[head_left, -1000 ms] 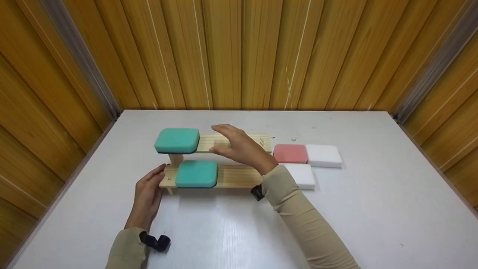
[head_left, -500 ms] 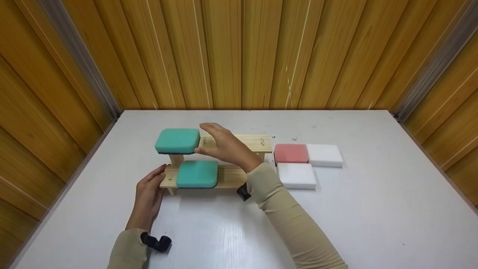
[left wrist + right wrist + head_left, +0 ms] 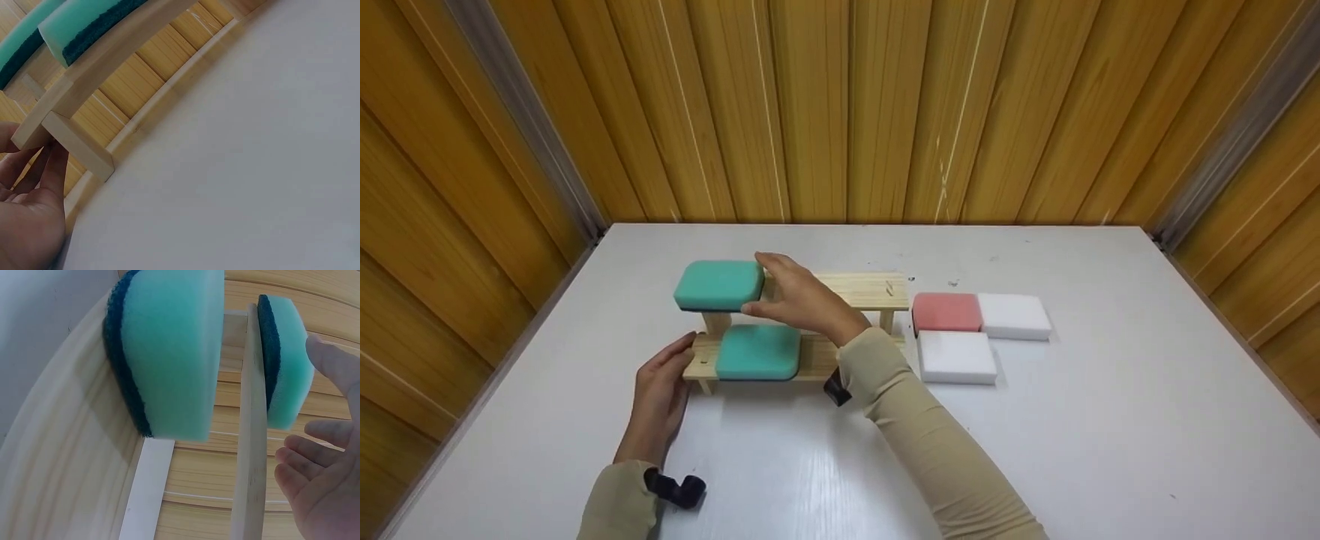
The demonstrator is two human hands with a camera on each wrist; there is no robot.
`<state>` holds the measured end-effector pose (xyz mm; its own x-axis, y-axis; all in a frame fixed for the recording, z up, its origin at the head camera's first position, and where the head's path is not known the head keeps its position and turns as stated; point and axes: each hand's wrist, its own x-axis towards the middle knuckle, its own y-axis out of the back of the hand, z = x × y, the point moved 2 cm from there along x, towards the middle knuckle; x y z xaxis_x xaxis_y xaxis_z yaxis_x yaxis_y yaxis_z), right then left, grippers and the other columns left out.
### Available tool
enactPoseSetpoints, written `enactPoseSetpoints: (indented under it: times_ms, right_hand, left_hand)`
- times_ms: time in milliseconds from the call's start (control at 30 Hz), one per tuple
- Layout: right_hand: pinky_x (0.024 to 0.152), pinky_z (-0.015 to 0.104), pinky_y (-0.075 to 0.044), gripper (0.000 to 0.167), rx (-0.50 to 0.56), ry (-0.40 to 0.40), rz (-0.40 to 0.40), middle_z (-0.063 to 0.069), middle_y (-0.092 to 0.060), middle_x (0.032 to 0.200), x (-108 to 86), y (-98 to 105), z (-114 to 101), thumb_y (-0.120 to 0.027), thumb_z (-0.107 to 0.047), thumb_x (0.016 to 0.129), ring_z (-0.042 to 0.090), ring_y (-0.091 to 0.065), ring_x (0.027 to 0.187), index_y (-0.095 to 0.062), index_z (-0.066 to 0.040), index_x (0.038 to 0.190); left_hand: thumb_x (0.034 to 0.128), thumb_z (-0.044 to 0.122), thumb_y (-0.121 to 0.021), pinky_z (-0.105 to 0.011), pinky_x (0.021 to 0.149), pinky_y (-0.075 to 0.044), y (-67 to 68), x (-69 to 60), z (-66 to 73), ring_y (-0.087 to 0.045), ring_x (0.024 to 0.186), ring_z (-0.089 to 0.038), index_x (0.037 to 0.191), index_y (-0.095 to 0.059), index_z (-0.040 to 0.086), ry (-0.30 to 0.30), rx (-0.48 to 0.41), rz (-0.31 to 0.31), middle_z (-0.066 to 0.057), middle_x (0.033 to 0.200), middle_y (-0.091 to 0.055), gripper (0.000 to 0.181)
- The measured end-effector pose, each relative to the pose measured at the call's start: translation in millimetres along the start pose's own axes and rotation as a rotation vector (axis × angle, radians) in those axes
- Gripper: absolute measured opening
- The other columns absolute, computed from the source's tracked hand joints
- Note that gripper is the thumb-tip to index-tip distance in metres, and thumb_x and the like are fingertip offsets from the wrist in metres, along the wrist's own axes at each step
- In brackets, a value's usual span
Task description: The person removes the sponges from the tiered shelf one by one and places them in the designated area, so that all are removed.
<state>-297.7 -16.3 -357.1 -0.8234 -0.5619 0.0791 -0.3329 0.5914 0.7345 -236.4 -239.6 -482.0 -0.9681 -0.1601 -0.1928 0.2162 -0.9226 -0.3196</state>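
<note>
A two-tier wooden rack (image 3: 870,291) bears two teal sponges with dark scouring undersides. One sponge (image 3: 720,285) lies at the left end of the upper board; the other sponge (image 3: 759,352) is left of centre on the lower board. My left hand (image 3: 658,390) holds the lower board's left end, with fingers (image 3: 53,169) reaching beneath it. Above the upper board, my right hand (image 3: 802,296) has its thumb and fingers spread at the right side of the upper sponge. In the right wrist view, a small gap shows between most fingers and that sponge (image 3: 289,363).
Right of the rack, a pink sponge (image 3: 947,311) lies against a white sponge block (image 3: 1014,316), with another white block (image 3: 957,357) in front. All lie on the white table (image 3: 1110,420). A wood-patterned panel wall (image 3: 877,112) rises behind.
My right hand has moved left along the upper board, up to the right side of the upper teal sponge. My left hand stays at the rack's left end.
</note>
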Motion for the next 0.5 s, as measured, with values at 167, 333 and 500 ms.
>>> enactPoseSetpoints:
  times_ms: [167,333,500]
  right_hand:
    - [0.121,0.040,-0.027,0.089,0.005,0.013,0.000,0.005,-0.024,0.160,3.5,-2.8,-2.1,-0.070,-0.044,0.085,0.021,-0.023,0.147,-0.021,-0.016,0.154]
    - [0.121,0.043,-0.027,0.088,0.016,0.004,-0.004,0.004,-0.019,0.161,5.5,-6.7,-4.0,-0.069,-0.046,0.085,0.023,-0.022,0.148,-0.020,-0.021,0.154]
    - [0.120,0.044,-0.029,0.080,0.008,-0.011,-0.009,0.003,-0.020,0.161,7.0,-10.0,-5.3,-0.067,-0.045,0.087,0.023,-0.023,0.147,-0.026,-0.023,0.153]
  left_hand:
    - [0.0982,0.009,-0.051,-0.019,0.104,-0.046,0.3,-0.1,0.1,-0.038,0.140,-0.019,0.144,-0.040,0.002,-0.004,-0.005,-0.005,-0.009,0.154,-0.036,0.048]
    - [0.0983,0.008,-0.050,-0.019,0.103,-0.047,-0.4,0.3,-0.4,-0.038,0.140,-0.019,0.144,-0.041,0.002,0.003,-0.007,-0.004,-0.009,0.154,-0.036,0.047]
    - [0.0982,0.006,-0.048,-0.019,0.103,-0.047,-0.6,0.3,0.2,-0.038,0.140,-0.019,0.143,-0.041,0.001,0.005,-0.019,0.003,-0.009,0.154,-0.036,0.046]
